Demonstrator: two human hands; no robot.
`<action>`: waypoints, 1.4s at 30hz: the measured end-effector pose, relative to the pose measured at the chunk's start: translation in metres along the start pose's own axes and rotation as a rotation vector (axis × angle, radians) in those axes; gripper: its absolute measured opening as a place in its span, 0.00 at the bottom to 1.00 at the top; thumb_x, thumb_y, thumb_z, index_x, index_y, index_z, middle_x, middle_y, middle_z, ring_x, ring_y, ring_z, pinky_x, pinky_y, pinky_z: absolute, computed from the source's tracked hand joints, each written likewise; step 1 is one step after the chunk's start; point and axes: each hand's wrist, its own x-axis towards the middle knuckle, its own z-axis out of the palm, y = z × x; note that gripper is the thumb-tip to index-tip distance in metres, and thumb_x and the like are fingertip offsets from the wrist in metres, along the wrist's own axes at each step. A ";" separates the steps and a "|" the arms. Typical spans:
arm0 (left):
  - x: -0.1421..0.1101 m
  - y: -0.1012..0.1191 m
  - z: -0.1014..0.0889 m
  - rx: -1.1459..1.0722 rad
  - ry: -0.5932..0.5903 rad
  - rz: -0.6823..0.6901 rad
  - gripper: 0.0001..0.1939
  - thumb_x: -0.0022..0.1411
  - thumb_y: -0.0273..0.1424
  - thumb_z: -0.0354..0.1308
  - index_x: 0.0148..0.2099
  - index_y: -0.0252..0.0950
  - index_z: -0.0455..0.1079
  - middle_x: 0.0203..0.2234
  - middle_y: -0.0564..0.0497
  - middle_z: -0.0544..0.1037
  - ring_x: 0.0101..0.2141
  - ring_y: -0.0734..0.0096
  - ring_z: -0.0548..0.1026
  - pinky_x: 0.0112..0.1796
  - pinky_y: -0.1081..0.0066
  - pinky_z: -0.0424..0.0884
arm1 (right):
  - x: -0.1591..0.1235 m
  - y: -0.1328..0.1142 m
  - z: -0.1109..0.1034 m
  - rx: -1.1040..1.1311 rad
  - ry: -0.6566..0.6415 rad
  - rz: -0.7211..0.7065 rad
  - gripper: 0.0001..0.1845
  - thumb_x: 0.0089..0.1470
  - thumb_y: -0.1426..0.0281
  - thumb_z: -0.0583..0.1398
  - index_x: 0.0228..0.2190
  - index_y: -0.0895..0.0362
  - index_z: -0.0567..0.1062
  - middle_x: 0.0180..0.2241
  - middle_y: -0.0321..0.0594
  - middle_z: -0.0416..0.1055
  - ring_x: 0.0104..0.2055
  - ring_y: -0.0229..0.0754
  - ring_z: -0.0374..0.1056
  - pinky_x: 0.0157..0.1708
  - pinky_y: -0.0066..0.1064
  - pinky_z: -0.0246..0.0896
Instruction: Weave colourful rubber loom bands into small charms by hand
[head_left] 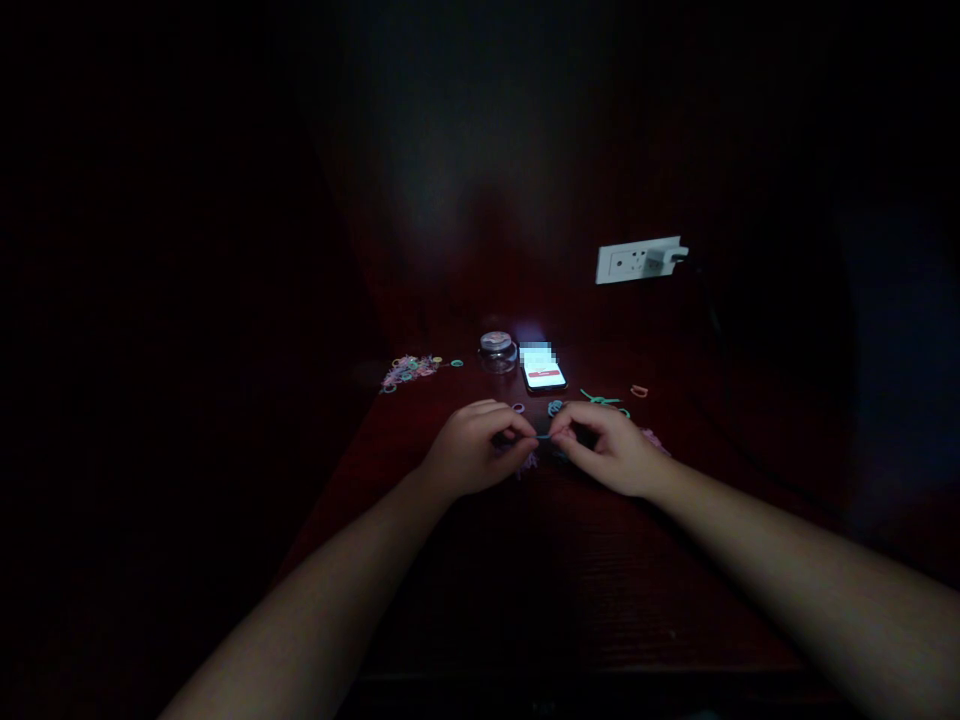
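Between my two hands a thin blue hair elastic (544,437) is held at both ends, above the dark red table (480,580). My left hand (480,447) pinches its left end with thumb and forefinger. My right hand (604,447) pinches the right end, its fingers bent. Just behind the fingers lie blue hair elastics (555,408) and one purple elastic (518,408). Purple elastics (529,462) show partly under the left hand. Pink ones (655,440) peek out beside the right hand, with green elastics (598,398) behind it.
A mixed pile of coloured elastics (411,370) lies at the table's far left. A lidded clear jar (497,352) stands beside a lit phone (544,368). An orange elastic (639,391) lies at right. A wall socket (637,261) holds a plug with a dark cable.
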 end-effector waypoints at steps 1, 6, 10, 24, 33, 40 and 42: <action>0.000 0.000 0.000 0.000 -0.002 0.002 0.04 0.61 0.31 0.58 0.36 0.37 0.73 0.26 0.53 0.75 0.29 0.73 0.71 0.35 0.69 0.67 | 0.000 0.000 0.000 -0.003 -0.004 -0.003 0.05 0.57 0.72 0.57 0.29 0.58 0.71 0.25 0.36 0.65 0.28 0.36 0.61 0.31 0.29 0.57; 0.000 0.000 -0.001 -0.003 -0.027 -0.001 0.05 0.62 0.31 0.58 0.36 0.37 0.73 0.26 0.53 0.75 0.30 0.72 0.70 0.35 0.69 0.67 | -0.001 0.001 0.000 -0.011 -0.007 -0.006 0.06 0.57 0.71 0.57 0.28 0.58 0.71 0.25 0.36 0.65 0.29 0.37 0.61 0.31 0.29 0.57; 0.001 0.000 -0.001 -0.005 -0.034 0.003 0.05 0.61 0.31 0.57 0.35 0.37 0.73 0.26 0.53 0.75 0.30 0.72 0.70 0.35 0.69 0.67 | -0.001 -0.001 0.000 -0.011 -0.016 0.016 0.06 0.57 0.72 0.56 0.28 0.58 0.70 0.25 0.35 0.64 0.28 0.36 0.60 0.31 0.29 0.57; -0.001 0.000 0.002 -0.005 -0.058 -0.007 0.04 0.61 0.31 0.58 0.34 0.38 0.72 0.27 0.53 0.76 0.31 0.72 0.71 0.37 0.68 0.68 | 0.000 -0.005 0.003 -0.058 -0.069 0.009 0.04 0.56 0.72 0.58 0.28 0.57 0.72 0.26 0.35 0.66 0.29 0.36 0.63 0.33 0.29 0.58; -0.002 -0.002 0.002 -0.013 -0.051 0.005 0.05 0.61 0.32 0.57 0.34 0.38 0.72 0.26 0.53 0.75 0.29 0.72 0.71 0.40 0.67 0.69 | 0.001 -0.005 0.002 -0.072 -0.036 -0.001 0.04 0.55 0.74 0.58 0.28 0.57 0.71 0.25 0.35 0.66 0.29 0.37 0.63 0.32 0.29 0.58; -0.001 -0.003 0.001 -0.018 -0.051 0.015 0.04 0.60 0.30 0.58 0.34 0.38 0.72 0.26 0.53 0.76 0.29 0.72 0.72 0.42 0.66 0.70 | 0.001 -0.002 0.002 -0.068 -0.004 -0.005 0.04 0.54 0.74 0.58 0.27 0.57 0.71 0.25 0.35 0.66 0.29 0.37 0.63 0.32 0.30 0.58; -0.002 -0.003 0.001 -0.015 -0.050 0.017 0.03 0.60 0.30 0.58 0.34 0.38 0.72 0.26 0.53 0.76 0.30 0.72 0.72 0.42 0.66 0.70 | 0.001 -0.002 0.002 -0.072 -0.003 -0.005 0.04 0.54 0.74 0.58 0.27 0.57 0.71 0.25 0.35 0.66 0.29 0.37 0.63 0.32 0.30 0.58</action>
